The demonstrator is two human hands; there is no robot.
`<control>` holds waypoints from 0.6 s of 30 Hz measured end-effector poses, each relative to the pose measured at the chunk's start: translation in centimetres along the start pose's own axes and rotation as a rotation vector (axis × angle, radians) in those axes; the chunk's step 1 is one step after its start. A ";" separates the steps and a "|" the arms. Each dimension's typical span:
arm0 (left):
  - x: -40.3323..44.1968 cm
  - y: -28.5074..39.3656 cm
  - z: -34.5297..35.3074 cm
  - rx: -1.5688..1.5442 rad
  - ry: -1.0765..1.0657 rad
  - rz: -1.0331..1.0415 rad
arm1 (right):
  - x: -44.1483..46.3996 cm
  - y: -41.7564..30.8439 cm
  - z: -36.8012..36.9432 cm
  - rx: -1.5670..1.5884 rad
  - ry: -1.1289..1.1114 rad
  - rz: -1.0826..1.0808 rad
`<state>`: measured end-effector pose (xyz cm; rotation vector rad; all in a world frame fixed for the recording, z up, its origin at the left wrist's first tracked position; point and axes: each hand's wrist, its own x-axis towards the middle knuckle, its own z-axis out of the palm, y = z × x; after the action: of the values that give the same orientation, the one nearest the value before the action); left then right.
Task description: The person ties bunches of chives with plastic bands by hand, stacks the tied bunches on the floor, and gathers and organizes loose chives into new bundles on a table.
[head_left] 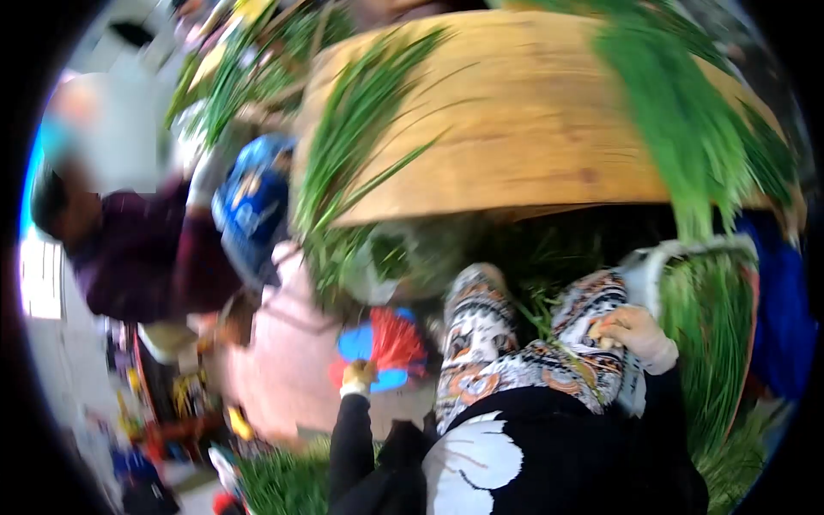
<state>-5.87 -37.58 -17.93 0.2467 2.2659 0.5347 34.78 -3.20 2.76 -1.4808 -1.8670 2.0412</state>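
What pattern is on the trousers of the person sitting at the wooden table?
White trousers with a busy black-and-orange print, clearest in the head view.

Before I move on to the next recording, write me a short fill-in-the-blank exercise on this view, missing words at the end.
The strands beside the left hand are ____ in colour.
The right hand is nearer the container of long green leaves than the ____ hand is.
The table with a green bunch on it is made of ____.

Missing words: red; left; wood.
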 end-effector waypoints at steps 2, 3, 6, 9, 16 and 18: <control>-0.9 -4.7 -0.5 0.014 0.011 -0.142 | 2.0 0.2 1.8 -0.275 0.026 -0.198; -1.4 -7.3 -0.3 -0.016 0.057 -0.193 | 2.7 -0.1 2.7 -0.329 0.011 -0.191; -4.8 -7.7 -0.1 -0.230 0.174 -0.303 | 4.7 -1.9 4.8 -0.328 -0.114 -0.050; -4.6 -9.8 1.3 -0.039 0.337 -0.098 | 6.2 -5.2 7.3 -0.277 -0.189 0.034; -1.8 -5.0 3.4 0.735 0.207 0.144 | 9.1 -8.5 12.8 -0.465 -0.469 -0.033; 1.6 -7.1 5.4 0.957 0.191 0.117 | 9.9 -8.4 14.8 -0.482 -0.508 0.017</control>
<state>-3.03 -41.73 -25.45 0.8230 2.5441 -0.5392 15.44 -6.58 0.91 -1.0915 -2.6996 2.2396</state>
